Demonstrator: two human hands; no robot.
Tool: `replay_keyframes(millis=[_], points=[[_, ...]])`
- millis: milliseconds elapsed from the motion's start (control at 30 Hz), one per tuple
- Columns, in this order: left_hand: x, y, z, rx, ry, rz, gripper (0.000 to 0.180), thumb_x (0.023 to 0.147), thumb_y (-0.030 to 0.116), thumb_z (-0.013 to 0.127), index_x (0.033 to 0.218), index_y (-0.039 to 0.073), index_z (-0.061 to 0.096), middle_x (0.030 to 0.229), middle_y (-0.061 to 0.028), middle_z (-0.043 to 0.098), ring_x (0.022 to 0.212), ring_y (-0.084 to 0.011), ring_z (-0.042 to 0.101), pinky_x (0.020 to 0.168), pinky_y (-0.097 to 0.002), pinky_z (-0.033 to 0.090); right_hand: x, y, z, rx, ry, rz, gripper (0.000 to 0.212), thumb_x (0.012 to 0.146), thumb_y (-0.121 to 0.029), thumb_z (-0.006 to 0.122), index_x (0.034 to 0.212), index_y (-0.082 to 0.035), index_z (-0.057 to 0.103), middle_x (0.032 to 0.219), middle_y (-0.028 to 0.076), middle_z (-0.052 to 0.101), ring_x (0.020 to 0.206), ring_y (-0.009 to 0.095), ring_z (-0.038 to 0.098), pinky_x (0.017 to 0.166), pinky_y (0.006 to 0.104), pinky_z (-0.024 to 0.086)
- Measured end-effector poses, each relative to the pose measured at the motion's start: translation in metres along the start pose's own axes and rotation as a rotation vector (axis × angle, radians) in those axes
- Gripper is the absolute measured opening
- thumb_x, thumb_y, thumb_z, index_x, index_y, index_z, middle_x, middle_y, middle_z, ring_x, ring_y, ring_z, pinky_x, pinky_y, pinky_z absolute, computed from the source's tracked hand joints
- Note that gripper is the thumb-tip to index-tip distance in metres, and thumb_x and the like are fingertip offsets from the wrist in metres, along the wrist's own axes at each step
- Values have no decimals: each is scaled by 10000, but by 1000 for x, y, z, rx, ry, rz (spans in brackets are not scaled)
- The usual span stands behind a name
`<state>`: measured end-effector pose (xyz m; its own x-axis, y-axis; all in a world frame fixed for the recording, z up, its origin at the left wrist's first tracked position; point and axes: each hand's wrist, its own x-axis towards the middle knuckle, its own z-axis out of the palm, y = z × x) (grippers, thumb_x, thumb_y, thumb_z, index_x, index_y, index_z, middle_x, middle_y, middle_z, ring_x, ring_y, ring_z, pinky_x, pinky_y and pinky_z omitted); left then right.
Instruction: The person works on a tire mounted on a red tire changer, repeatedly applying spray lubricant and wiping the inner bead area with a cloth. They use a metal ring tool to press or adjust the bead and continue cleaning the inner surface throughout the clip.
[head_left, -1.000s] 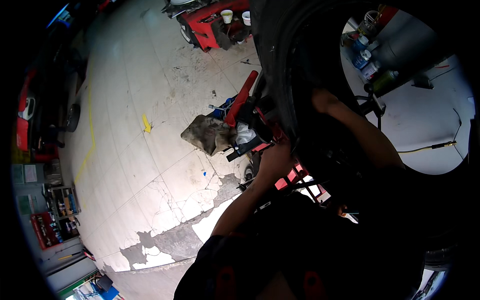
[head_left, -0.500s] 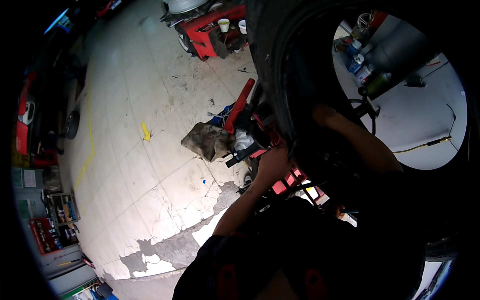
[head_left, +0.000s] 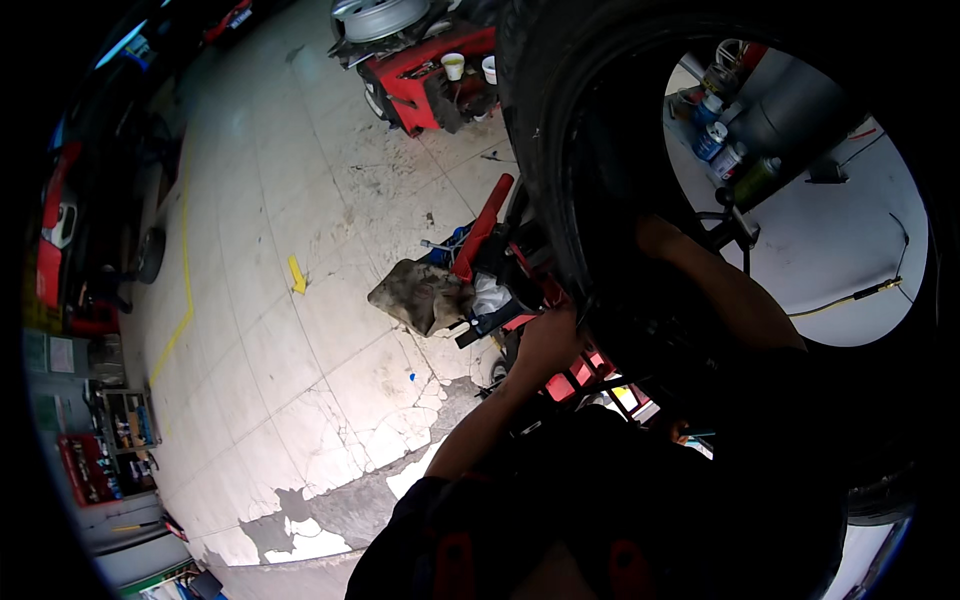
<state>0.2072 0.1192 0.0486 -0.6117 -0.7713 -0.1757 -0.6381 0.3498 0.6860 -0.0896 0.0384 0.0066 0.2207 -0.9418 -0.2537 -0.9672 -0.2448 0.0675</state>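
Observation:
A large black tire (head_left: 545,140) stands upright close in front of me, filling the right half of the view. My left hand (head_left: 553,338) is closed against the tire's lower left side, its fingertips hidden in the dark. Reaching across the tire's opening, my right hand (head_left: 658,238) bends down into the shadow inside it, and its fingers do not show. Just left of my left hand are a red-handled tool (head_left: 483,228), a stained cloth-like piece (head_left: 418,296) and crumpled white material (head_left: 490,295).
Beyond the tire's opening, bottles and cans (head_left: 712,140) stand by a light surface with a thin hose (head_left: 850,298). A red machine (head_left: 430,90) with a silver wheel rim (head_left: 380,18) stands far ahead. Tool racks (head_left: 130,420) line the left. The tiled floor (head_left: 250,380) has worn patches.
The view has shifted slightly, so the floor and the red machine sit a little lower. Both hands keep their places at the tire.

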Motion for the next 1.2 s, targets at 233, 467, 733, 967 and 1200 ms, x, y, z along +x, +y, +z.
replay_keyframes(millis=[233, 467, 733, 967, 1200], points=[[-10, -5, -5, 2, 68, -9, 270, 918, 265, 544, 976, 1, 556, 782, -236, 635, 782, -423, 632, 676, -541, 490, 65, -2, -96, 145, -97, 47, 292, 875, -148, 493, 1075, 5, 640, 1128, 245, 600, 1000, 337, 613, 875, 435, 497], [-4, -18, 15, -30, 107, 0, 256, 921, 254, 533, 983, 8, 562, 755, -206, 640, 737, -397, 640, 641, -520, 494, 11, -34, -48, 150, -144, 96, 535, 910, -60, 421, 1441, -58, 357, 1426, 241, 400, 1265, 363, 476, 1050, 411, 416], [-4, -14, 2, 52, -48, -50, 268, 921, 263, 528, 1062, 37, 555, 779, -200, 652, 742, -386, 649, 641, -522, 496, 74, 6, -73, 178, 100, -16, 344, 903, -145, 460, 1201, -18, 579, 1056, 271, 622, 954, 378, 631, 870, 455, 501], [-3, -10, -2, 45, -41, -21, 314, 921, 293, 523, 1101, 37, 546, 785, -207, 655, 754, -390, 651, 660, -521, 505, 10, -6, -8, -71, -42, -87, 550, 920, -132, 436, 1460, -92, 339, 1412, 238, 429, 1261, 376, 478, 1074, 437, 381], [-8, -17, 1, 28, 6, -47, 307, 914, 263, 535, 1110, 27, 543, 741, -188, 650, 720, -374, 651, 639, -489, 511, 71, -7, -76, 168, -15, 52, 293, 907, -123, 459, 1142, -27, 605, 1032, 226, 657, 958, 360, 652, 838, 452, 524]])
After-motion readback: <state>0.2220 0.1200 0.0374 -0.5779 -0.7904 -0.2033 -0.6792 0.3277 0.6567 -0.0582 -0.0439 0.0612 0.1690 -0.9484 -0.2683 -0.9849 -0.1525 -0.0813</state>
